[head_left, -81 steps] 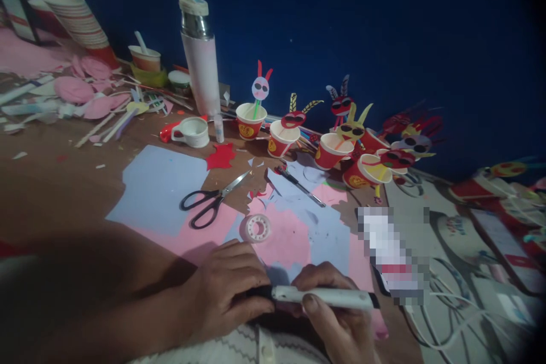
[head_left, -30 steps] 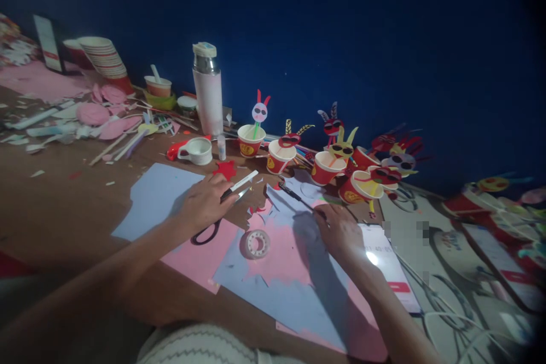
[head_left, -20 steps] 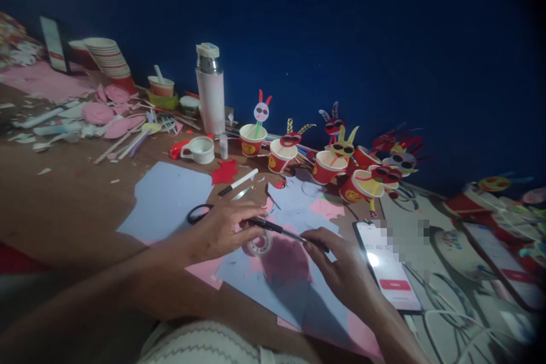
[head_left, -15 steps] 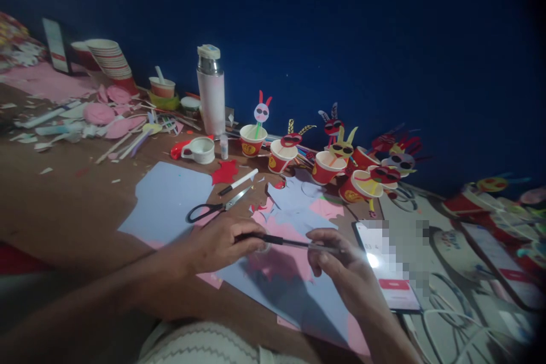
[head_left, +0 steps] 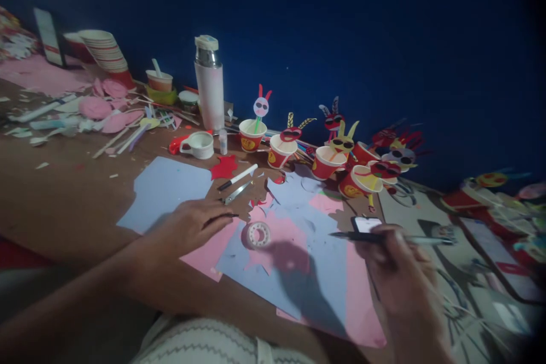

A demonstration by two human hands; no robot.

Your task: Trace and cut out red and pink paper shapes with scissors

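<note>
My right hand (head_left: 398, 267) is closed on a dark pen (head_left: 362, 236), its tip pointing left above the papers and a phone (head_left: 367, 224). In my left hand (head_left: 187, 227), between thumb and fingers, is a thin dark piece that looks like a pen cap (head_left: 228, 215); it hovers by the scissors (head_left: 238, 192). A white tape roll (head_left: 258, 235) lies on pink paper (head_left: 285, 239) between the hands. Blue paper (head_left: 328, 273) spreads beneath it, and another blue sheet (head_left: 170, 187) is at the left. A white marker with a black end (head_left: 243, 175) rests behind the scissors.
Red paper cups (head_left: 251, 135) with paper rabbit-like figures (head_left: 261, 107) stand along the back. A tall flask (head_left: 210, 88), a small white cup (head_left: 201, 145) and stacked cups (head_left: 104, 51) are further left. Paper scraps and sticks (head_left: 119, 139) cover the left back.
The pen has come apart from the dark piece. My right hand has moved right with the pen, now over the phone; my left hand has shifted left, and the tape roll shows fully.
</note>
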